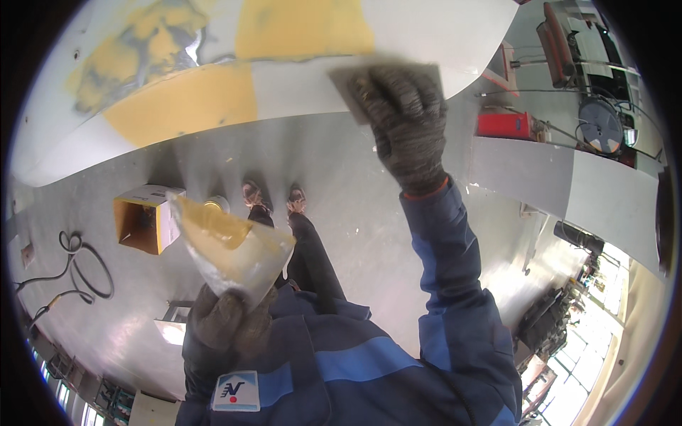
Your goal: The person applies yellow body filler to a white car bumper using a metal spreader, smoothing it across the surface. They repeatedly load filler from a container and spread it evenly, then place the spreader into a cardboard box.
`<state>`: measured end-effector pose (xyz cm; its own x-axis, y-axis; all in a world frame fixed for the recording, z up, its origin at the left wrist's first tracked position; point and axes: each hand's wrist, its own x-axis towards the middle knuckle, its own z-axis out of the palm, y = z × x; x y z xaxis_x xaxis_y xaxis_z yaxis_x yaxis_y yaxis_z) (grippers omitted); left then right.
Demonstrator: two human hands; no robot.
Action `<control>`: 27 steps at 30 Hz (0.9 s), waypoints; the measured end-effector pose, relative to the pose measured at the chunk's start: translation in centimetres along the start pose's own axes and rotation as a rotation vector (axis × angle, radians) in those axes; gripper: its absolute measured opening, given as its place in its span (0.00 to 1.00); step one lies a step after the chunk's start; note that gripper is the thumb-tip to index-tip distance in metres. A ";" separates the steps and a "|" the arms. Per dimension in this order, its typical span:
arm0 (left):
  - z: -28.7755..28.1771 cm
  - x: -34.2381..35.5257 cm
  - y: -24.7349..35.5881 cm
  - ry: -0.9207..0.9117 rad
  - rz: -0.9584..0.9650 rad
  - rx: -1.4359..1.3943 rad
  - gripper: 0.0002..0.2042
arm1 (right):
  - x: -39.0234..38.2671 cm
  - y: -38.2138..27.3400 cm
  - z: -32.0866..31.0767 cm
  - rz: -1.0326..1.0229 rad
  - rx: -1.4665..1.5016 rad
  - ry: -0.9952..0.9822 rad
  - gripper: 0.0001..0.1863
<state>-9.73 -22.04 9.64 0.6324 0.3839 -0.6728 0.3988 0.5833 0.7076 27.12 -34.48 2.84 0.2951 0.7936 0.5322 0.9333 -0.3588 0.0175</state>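
A white curved panel (440, 28) with yellow putty patches (177, 106) and grey scuffed areas spans the upper view. My right hand (408, 121), in a dark knit glove, grips a blurred grey flat rectangular pad (341, 85) at the panel's lower edge; whether it touches the surface I cannot tell. My left hand (227, 319), also gloved, holds a pale triangular sheet (231, 263) smeared with yellow, low in front of my body.
A cardboard box (138, 224) and a round tin (217, 204) sit on the floor near my feet. A looped hose (96, 270) lies left. At right are a grey bench (604, 206), a red case (504, 124), a reel (600, 124) and cables.
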 end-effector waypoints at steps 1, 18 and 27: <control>0.2 0.5 -0.4 -0.039 0.066 0.047 0.26 | -0.8 -0.6 -0.7 0.007 0.025 -0.077 0.22; 0.0 -3.9 3.6 -0.557 0.074 -0.293 0.24 | -6.9 -13.0 -8.8 0.114 0.545 -0.495 0.21; -8.7 -1.3 1.4 -0.231 0.400 0.466 0.21 | -15.0 -12.6 -5.0 1.093 1.075 -0.551 0.24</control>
<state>-15.80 -15.46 9.65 0.8974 0.3128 -0.3112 0.3160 0.0366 0.9480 9.96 -44.31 -1.10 0.6887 0.5602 -0.4603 -0.1227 -0.5357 -0.8355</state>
